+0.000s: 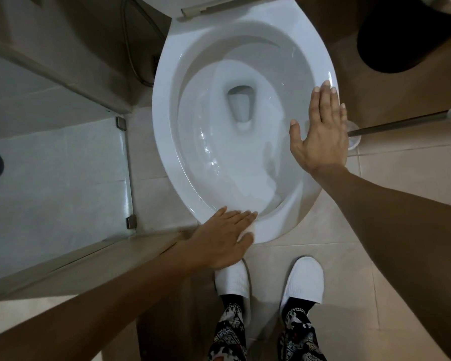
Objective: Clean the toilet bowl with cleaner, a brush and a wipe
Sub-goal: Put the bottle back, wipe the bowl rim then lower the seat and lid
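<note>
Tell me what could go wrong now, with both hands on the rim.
The left hand presses a wipe flat at the rim's inner edge; it could slip into the bowl. The right hand lies bare on the glossy rim and might slide. The brush handle behind it could be knocked.

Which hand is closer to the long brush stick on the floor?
Right. The right hand lies flat on the bowl's right rim, beside the brush. The left hand presses a white wipe on the front rim, farther away.
</note>
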The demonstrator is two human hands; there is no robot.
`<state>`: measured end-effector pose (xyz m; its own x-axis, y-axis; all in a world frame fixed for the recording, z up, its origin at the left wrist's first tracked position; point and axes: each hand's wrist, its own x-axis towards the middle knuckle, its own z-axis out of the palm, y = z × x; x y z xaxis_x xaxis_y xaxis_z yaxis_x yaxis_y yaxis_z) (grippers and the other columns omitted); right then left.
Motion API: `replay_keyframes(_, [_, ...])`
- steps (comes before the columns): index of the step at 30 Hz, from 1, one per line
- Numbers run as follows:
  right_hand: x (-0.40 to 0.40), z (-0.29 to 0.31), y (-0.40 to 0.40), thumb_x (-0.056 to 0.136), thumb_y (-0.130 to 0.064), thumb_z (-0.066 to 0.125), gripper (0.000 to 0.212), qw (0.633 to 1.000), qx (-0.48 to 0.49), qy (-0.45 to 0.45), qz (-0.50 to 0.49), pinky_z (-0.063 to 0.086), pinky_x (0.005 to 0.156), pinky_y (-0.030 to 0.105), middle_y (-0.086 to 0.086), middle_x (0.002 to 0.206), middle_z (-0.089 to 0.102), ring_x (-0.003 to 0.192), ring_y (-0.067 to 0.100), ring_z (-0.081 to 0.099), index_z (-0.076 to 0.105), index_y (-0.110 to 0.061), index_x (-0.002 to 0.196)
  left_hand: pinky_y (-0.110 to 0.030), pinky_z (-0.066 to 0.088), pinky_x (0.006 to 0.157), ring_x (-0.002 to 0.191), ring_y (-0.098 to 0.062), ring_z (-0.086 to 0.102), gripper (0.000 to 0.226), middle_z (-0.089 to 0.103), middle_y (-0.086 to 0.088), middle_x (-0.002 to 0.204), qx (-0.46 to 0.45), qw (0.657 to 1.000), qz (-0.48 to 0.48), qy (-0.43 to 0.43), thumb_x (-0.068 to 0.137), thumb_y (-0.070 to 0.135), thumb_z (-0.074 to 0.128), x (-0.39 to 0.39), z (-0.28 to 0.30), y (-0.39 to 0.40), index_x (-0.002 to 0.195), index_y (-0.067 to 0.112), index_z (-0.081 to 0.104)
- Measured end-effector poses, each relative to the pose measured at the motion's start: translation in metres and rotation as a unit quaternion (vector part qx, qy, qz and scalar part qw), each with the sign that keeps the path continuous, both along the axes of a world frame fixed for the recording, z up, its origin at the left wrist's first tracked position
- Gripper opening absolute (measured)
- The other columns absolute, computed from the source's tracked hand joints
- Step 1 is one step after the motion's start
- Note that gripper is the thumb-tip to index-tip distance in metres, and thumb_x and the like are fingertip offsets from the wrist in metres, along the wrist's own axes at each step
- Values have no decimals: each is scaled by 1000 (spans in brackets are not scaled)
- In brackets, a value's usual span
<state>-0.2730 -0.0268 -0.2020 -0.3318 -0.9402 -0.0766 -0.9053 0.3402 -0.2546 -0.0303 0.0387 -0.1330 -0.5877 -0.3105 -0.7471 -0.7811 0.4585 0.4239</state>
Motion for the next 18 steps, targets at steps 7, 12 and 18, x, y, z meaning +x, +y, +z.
replay_keyframes(7, [-1,-1,0,97,-47,27,71,1000,4,4,1,4,121,40,8,162,0,149,22,-1,4,-12,154,-17,-20,109,143,-3,-12,65,-6,7,159,-58,995,-44,68,92,48,6,18,-3,10,151,25,-7])
replay_keyframes(12, [0,0,0,98,-45,29,70,1000,-2,3,-1,3,121,39,8,162,1,149,22,0,5,-11,154,-22,-21,110,145,-7,-4,73,4,6,158,-92,990,-95,44,83,49,-3,48,-3,-19,151,24,2])
replay_keyframes(18, [0,-2,-1,97,-46,29,71,1000,-4,5,-2,4,121,39,8,162,1,149,22,0,5,-11,154,-34,2,116,146,-19,12,61,20,-6,157,-190,974,-103,67,96,39,28,73,-11,-23,152,14,18])
